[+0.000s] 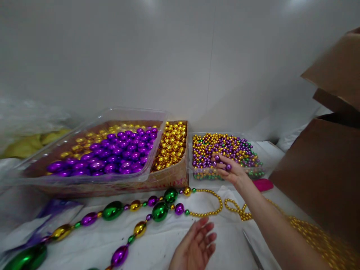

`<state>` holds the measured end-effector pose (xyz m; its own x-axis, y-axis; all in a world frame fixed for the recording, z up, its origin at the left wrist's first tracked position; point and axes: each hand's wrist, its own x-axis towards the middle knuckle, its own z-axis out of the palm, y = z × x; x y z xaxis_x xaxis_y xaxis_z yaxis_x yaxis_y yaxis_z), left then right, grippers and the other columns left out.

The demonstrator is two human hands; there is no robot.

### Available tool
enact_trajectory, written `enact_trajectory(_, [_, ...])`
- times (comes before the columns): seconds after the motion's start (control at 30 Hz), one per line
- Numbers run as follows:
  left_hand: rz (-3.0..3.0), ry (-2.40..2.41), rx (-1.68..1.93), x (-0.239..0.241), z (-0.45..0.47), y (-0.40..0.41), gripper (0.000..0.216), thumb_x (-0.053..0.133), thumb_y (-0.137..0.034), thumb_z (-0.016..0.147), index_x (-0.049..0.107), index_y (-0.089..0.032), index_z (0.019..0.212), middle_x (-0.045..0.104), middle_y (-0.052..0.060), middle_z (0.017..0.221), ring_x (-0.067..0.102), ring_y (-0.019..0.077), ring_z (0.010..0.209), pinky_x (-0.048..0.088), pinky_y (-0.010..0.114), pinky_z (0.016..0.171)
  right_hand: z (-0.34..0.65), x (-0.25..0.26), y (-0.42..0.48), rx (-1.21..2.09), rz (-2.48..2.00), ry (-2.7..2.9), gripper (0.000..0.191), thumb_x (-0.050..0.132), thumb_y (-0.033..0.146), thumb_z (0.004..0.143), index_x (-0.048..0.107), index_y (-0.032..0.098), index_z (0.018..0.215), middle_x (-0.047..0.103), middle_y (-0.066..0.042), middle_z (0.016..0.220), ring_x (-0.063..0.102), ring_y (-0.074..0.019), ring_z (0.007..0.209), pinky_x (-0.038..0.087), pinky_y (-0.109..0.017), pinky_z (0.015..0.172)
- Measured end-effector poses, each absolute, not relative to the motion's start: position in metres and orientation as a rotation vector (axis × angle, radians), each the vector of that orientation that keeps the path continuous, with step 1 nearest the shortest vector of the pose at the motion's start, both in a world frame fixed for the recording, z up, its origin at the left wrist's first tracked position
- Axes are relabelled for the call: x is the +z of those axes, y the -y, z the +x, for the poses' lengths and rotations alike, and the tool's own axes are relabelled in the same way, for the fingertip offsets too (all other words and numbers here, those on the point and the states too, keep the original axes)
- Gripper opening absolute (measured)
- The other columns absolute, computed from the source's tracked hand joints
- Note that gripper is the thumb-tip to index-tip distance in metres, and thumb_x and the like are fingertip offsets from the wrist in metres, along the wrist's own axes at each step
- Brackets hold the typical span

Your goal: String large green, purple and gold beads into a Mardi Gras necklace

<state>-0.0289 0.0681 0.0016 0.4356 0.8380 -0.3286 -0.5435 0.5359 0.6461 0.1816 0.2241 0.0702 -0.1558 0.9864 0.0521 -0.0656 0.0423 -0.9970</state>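
My right hand (229, 170) reaches into a clear tray (197, 173) of small purple, gold and green beads (225, 148). Its fingers pinch purple beads at the tray's near edge. My left hand (197, 245) rests low over the white table, palm up, fingers apart, holding nothing. Just beyond it lies a necklace (140, 212) of large green, purple and gold oval beads, joined to a strand of small gold beads (208, 204).
A large clear tray (84, 180) holds big purple and gold beads, beside a cardboard box of gold beads (171, 144). Brown cardboard boxes (323, 168) stand at right. A pink object (263, 184) and a gold bead pile (320, 240) lie near my right arm.
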Motion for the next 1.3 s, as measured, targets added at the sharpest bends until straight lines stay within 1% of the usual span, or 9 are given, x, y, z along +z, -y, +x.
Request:
enact_trajectory(0.07, [0.192, -0.537, 0.958, 0.008, -0.014, -0.085, 0.035, 0.053, -0.040, 0.087, 0.061, -0.017, 0.112, 0.060, 0.012, 0.117, 0.060, 0.0202, 0.102, 0.044, 0.035, 0.092, 0.165, 0.054, -0.187, 1.453, -1.042, 1.276, 0.037, 0.052, 0.050, 0.085, 0.063, 0.016, 0.098, 0.057, -0.003, 0.080, 0.026, -0.0040, 0.043, 0.019, -0.017, 0.034])
enact_trajectory(0.13, [0.054, -0.486, 0.991, 0.008, -0.002, -0.094, 0.033, 0.051, -0.041, 0.088, 0.061, -0.016, 0.108, 0.063, 0.011, 0.107, 0.060, 0.0209, 0.098, 0.044, 0.037, 0.090, 0.147, 0.034, -0.151, 1.569, -1.087, 1.243, 0.037, 0.060, 0.049, 0.079, 0.066, 0.014, 0.089, 0.055, 0.000, 0.066, 0.028, -0.0037, 0.041, 0.019, -0.016, 0.035])
enact_trajectory(0.23, [-0.066, -0.522, 0.986, -0.006, 0.012, -0.091, 0.030, 0.049, -0.042, 0.088, 0.062, -0.015, 0.092, 0.061, 0.005, 0.077, 0.058, 0.0169, 0.070, 0.046, 0.034, 0.072, 0.130, 0.009, -0.107, 1.627, -1.192, 1.168, 0.038, 0.064, 0.051, 0.075, 0.068, 0.013, 0.075, 0.051, 0.002, 0.054, 0.038, -0.0058, 0.042, 0.025, -0.016, 0.036])
enact_trajectory(0.3, [-0.105, -0.552, 0.969, -0.017, 0.016, -0.081, 0.031, 0.047, -0.041, 0.089, 0.062, -0.014, 0.086, 0.058, 0.005, 0.071, 0.056, 0.0168, 0.065, 0.043, 0.030, 0.063, 0.128, 0.001, -0.087, 1.615, -1.238, 1.125, 0.040, 0.062, 0.054, 0.076, 0.068, 0.014, 0.075, 0.057, 0.000, 0.059, 0.048, -0.0094, 0.049, 0.034, -0.017, 0.039])
enact_trajectory(0.5, [-0.113, -0.476, 0.948, -0.030, 0.015, -0.058, 0.031, 0.048, -0.037, 0.089, 0.061, -0.012, 0.102, 0.063, 0.011, 0.093, 0.059, 0.0235, 0.088, 0.044, 0.032, 0.068, 0.144, 0.007, -0.056, 1.573, -1.236, 1.011, 0.041, 0.061, 0.052, 0.078, 0.070, 0.014, 0.090, 0.067, -0.010, 0.092, 0.061, -0.0223, 0.087, 0.049, -0.025, 0.055])
enact_trajectory(0.93, [-0.123, -0.565, 0.892, -0.030, 0.007, -0.040, 0.033, 0.054, -0.032, 0.086, 0.057, -0.009, 0.110, 0.062, 0.015, 0.107, 0.062, 0.0250, 0.097, 0.049, 0.040, 0.087, 0.167, -0.016, -0.033, 1.508, -1.222, 0.738, 0.034, 0.074, 0.044, 0.069, 0.070, 0.016, 0.087, 0.069, -0.009, 0.085, 0.063, -0.0196, 0.080, 0.051, -0.025, 0.058])
enact_trajectory(1.13, [0.358, -0.808, 0.875, -0.032, 0.010, -0.033, 0.030, 0.063, -0.014, 0.076, 0.060, -0.015, 0.106, 0.063, 0.010, 0.109, 0.064, 0.0194, 0.093, 0.052, 0.033, 0.084, 0.183, -0.018, -0.035, 1.459, -1.287, 0.728, 0.033, 0.075, 0.045, 0.067, 0.070, 0.016, 0.084, 0.069, -0.007, 0.082, 0.060, -0.0136, 0.067, 0.047, -0.020, 0.051])
enact_trajectory(1.23, [1.023, -1.041, 0.878, -0.042, 0.012, -0.026, 0.017, 0.057, -0.013, 0.079, 0.065, -0.016, 0.094, 0.064, 0.009, 0.095, 0.063, 0.0201, 0.087, 0.054, 0.034, 0.076, 0.192, -0.009, -0.046, 1.404, -1.307, 0.787, 0.036, 0.074, 0.047, 0.066, 0.069, 0.015, 0.081, 0.069, -0.008, 0.078, 0.059, -0.0127, 0.061, 0.045, -0.020, 0.047])
enact_trajectory(1.3, [1.614, -1.062, 0.952, -0.055, 0.012, -0.021, 0.021, 0.050, -0.009, 0.082, 0.067, -0.018, 0.091, 0.064, 0.009, 0.096, 0.061, 0.0207, 0.093, 0.053, 0.036, 0.082, 0.199, 0.002, -0.061, 1.345, -1.315, 0.852, 0.037, 0.073, 0.049, 0.066, 0.069, 0.015, 0.081, 0.068, -0.008, 0.077, 0.060, -0.0132, 0.060, 0.045, -0.021, 0.047])
